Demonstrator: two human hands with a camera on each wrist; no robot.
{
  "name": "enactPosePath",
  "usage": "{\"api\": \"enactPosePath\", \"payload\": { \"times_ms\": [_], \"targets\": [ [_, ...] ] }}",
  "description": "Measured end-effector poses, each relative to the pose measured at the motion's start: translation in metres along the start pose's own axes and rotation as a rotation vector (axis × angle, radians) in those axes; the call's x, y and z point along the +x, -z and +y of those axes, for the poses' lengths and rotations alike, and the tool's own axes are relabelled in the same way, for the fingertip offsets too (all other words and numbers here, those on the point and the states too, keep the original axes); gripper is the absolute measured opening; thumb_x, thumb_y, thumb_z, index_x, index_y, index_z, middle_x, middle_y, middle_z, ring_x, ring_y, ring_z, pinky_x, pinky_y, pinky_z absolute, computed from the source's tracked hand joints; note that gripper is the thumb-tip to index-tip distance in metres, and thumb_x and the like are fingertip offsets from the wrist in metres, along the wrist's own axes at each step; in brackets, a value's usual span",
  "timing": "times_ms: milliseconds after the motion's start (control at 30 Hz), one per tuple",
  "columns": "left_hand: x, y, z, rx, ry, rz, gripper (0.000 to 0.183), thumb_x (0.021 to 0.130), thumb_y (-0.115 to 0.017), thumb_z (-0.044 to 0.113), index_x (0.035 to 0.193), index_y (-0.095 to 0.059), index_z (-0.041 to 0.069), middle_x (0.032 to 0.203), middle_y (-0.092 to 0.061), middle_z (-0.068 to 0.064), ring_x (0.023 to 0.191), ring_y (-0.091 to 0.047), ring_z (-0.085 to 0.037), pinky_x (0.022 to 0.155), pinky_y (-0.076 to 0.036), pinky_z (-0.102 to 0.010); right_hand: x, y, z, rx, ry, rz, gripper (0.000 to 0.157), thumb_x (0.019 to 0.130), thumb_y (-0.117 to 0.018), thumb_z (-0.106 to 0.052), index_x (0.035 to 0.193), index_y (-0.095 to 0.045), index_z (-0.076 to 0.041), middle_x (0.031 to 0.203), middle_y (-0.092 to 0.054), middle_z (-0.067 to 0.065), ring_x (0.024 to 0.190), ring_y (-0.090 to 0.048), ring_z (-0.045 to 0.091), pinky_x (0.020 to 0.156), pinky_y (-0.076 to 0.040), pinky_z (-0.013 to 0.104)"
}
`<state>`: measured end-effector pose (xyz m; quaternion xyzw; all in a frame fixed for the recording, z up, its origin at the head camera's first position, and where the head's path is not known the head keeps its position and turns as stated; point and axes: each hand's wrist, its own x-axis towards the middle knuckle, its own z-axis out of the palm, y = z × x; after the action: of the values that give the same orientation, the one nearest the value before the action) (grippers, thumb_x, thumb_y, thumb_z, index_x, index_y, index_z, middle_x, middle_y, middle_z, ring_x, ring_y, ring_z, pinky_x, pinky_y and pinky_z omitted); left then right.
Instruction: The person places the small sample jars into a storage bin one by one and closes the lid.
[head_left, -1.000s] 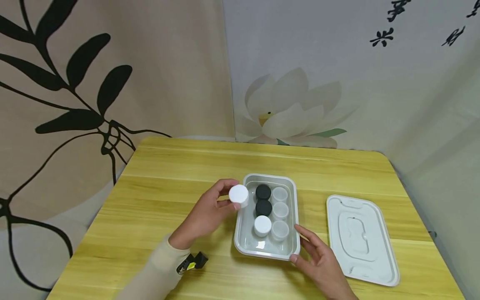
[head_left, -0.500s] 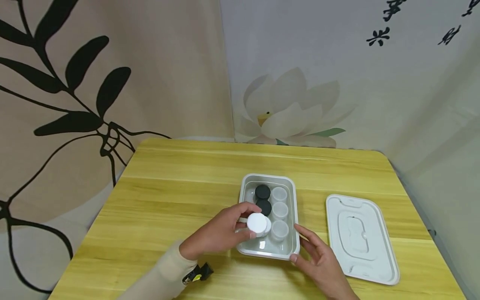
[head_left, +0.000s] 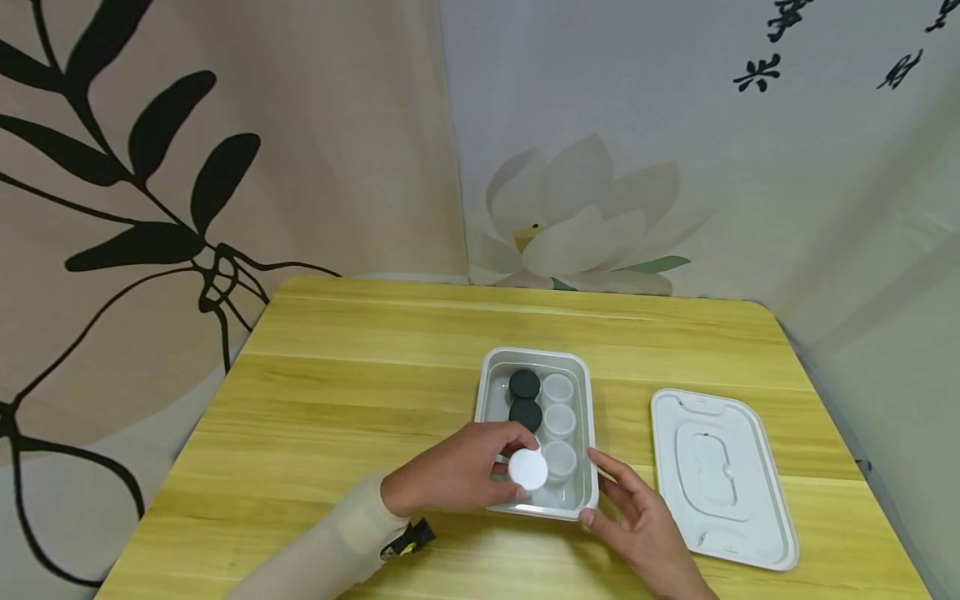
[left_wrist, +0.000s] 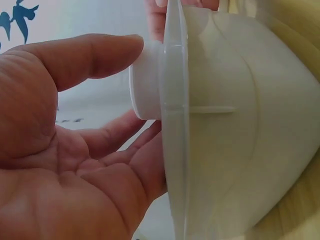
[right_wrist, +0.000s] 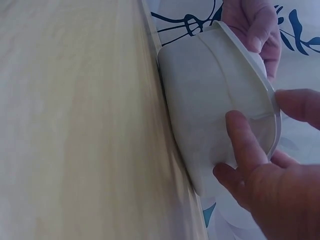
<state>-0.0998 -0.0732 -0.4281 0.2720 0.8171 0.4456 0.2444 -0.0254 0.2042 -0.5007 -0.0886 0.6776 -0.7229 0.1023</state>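
Note:
My left hand (head_left: 472, 467) pinches a small round white-capped jar (head_left: 528, 470) between thumb and fingers, low over the near left part of a pale plastic box (head_left: 534, 354). In the left wrist view the jar (left_wrist: 146, 82) shows partly above the box rim, its lower part hidden by the wall. Another white jar is mostly hidden behind the hand and held jar. Two black-capped jars (head_left: 525, 400) stand behind, beside a column of translucent-capped jars (head_left: 559, 422). My right hand (head_left: 637, 525) holds the box's near right corner, thumb and fingertips against rim and wall (right_wrist: 200, 90).
A white rectangular lid (head_left: 727, 483) lies flat on the wooden table (head_left: 360, 350), right of the box. The table's far edge meets a printed curtain (head_left: 570, 125). A black strap (head_left: 405, 540) with a small device sits at the left wrist.
My left hand has carried the white-capped jar rightward and toward me, from beside the box's left rim to over its near part. The right hand and box have stayed put.

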Motion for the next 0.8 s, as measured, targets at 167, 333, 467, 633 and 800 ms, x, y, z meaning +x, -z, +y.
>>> {"api": "enactPosePath", "payload": {
  "times_ms": [167, 333, 467, 633, 800],
  "targets": [
    [0.002, -0.002, 0.0, -0.015, 0.009, -0.024, 0.036, 0.09, -0.082, 0.007, 0.122, -0.066, 0.015, 0.111, -0.071, 0.009, 0.101, -0.066, -0.006, 0.094, -0.06, -0.03, 0.0, 0.0, 0.0, -0.005, -0.002, 0.002, 0.073, 0.093, -0.072, 0.009, 0.157, -0.038, 0.005, 0.165, -0.042, 0.011, 0.142, -0.054, 0.004, 0.098, -0.059, 0.027],
    [0.004, -0.002, 0.0, 0.029, 0.007, -0.03, 0.034, 0.089, -0.084, 0.009, 0.118, -0.067, 0.016, 0.107, -0.071, 0.011, 0.097, -0.066, -0.006, 0.089, -0.058, -0.024, 0.0, 0.001, 0.0, -0.005, -0.006, -0.001, 0.073, 0.093, -0.072, 0.008, 0.158, -0.038, 0.005, 0.165, -0.041, 0.011, 0.142, -0.054, 0.005, 0.098, -0.059, 0.027],
    [0.005, -0.001, 0.001, 0.058, 0.007, -0.034, 0.034, 0.088, -0.084, 0.011, 0.117, -0.067, 0.017, 0.106, -0.071, 0.012, 0.096, -0.067, -0.006, 0.088, -0.057, -0.023, 0.0, 0.001, 0.001, 0.005, -0.007, -0.006, 0.073, 0.093, -0.072, 0.008, 0.158, -0.038, 0.005, 0.165, -0.041, 0.01, 0.142, -0.054, 0.005, 0.098, -0.059, 0.028],
    [0.008, 0.0, 0.001, 0.137, 0.0, -0.037, 0.033, 0.088, -0.086, 0.016, 0.115, -0.067, 0.019, 0.102, -0.07, 0.012, 0.09, -0.067, -0.008, 0.081, -0.054, -0.02, 0.0, 0.002, 0.001, 0.004, -0.004, -0.004, 0.073, 0.093, -0.071, 0.009, 0.158, -0.037, 0.006, 0.165, -0.042, 0.01, 0.142, -0.054, 0.005, 0.099, -0.059, 0.028],
    [0.012, -0.001, 0.0, 0.215, -0.01, -0.042, 0.033, 0.085, -0.087, 0.015, 0.11, -0.066, 0.018, 0.092, -0.067, 0.012, 0.078, -0.058, -0.003, 0.071, -0.049, -0.018, 0.0, 0.001, 0.0, -0.008, -0.028, 0.009, 0.074, 0.093, -0.073, 0.006, 0.158, -0.038, 0.004, 0.165, -0.044, 0.008, 0.141, -0.054, 0.003, 0.099, -0.058, 0.028]
  ]
}}
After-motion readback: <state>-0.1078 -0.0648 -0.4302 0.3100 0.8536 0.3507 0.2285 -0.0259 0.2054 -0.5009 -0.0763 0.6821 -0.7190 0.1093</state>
